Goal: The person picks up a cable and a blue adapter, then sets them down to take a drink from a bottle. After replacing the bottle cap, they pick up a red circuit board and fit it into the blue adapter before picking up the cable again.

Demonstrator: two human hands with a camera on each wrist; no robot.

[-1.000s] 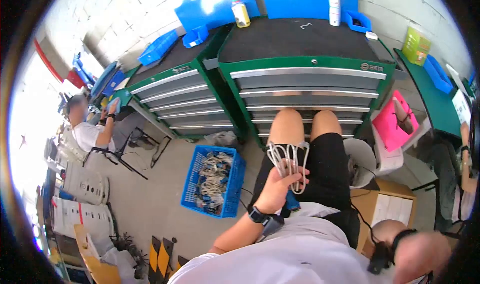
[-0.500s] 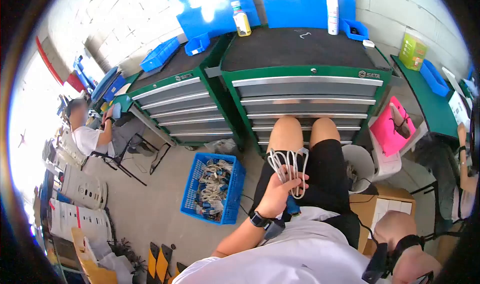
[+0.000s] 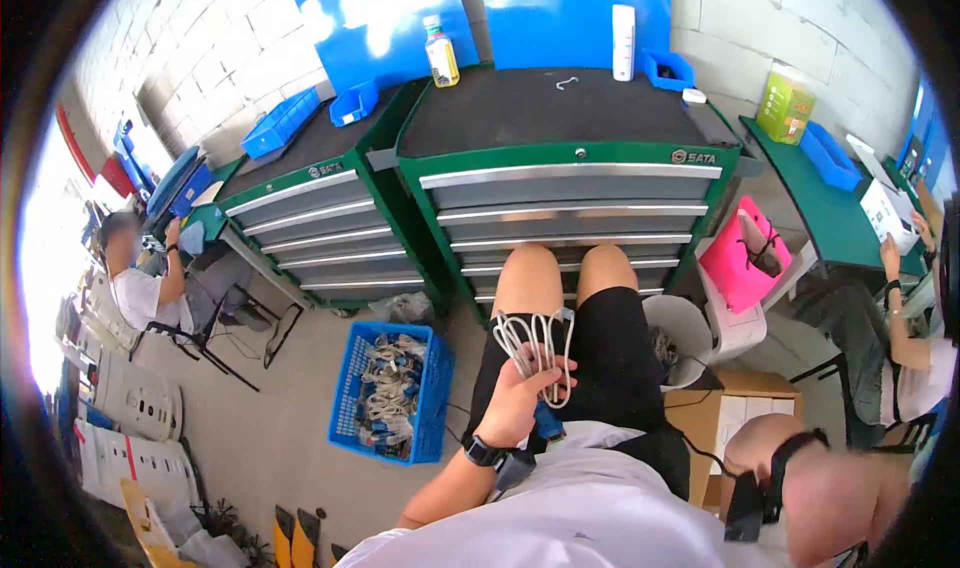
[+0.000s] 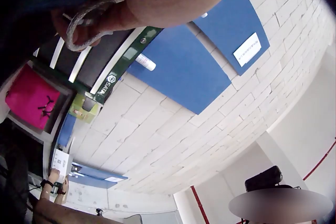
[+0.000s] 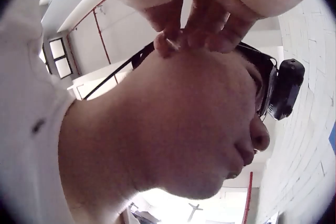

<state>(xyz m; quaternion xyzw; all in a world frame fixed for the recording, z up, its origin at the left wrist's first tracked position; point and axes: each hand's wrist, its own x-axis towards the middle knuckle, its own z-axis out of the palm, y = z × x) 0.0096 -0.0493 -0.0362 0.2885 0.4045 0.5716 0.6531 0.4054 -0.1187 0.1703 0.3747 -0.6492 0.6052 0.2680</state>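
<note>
My left hand (image 3: pixel 512 403) grips a coiled white cable (image 3: pixel 549 392) over my lap, its loops fanning out beyond the fingers. A blue connector (image 3: pixel 548 424) hangs below the hand, near my shirt. In the left wrist view, part of the clear-coated cable (image 4: pixel 72 30) loops out beside the fingers. My right hand (image 5: pixel 202 8) is raised to the side of my head, bent fingertips touching the cheek, with nothing seen held in it. In the head view only the raised right arm shows, at the lower right.
On the floor at left stands a blue basket (image 3: pixel 431 408) of similar cables. Green drawer cabinets (image 3: pixel 570 158) rise ahead of my knees. To the right are a white bin (image 3: pixel 690 360), a pink bag (image 3: pixel 735 268) and a cardboard box (image 3: pixel 765 383). People sit at both sides.
The head view has swung to the right, so the surroundings sit further left. My left hand keeps hold of the cable over my lap. The right arm stays raised, shifting slightly.
</note>
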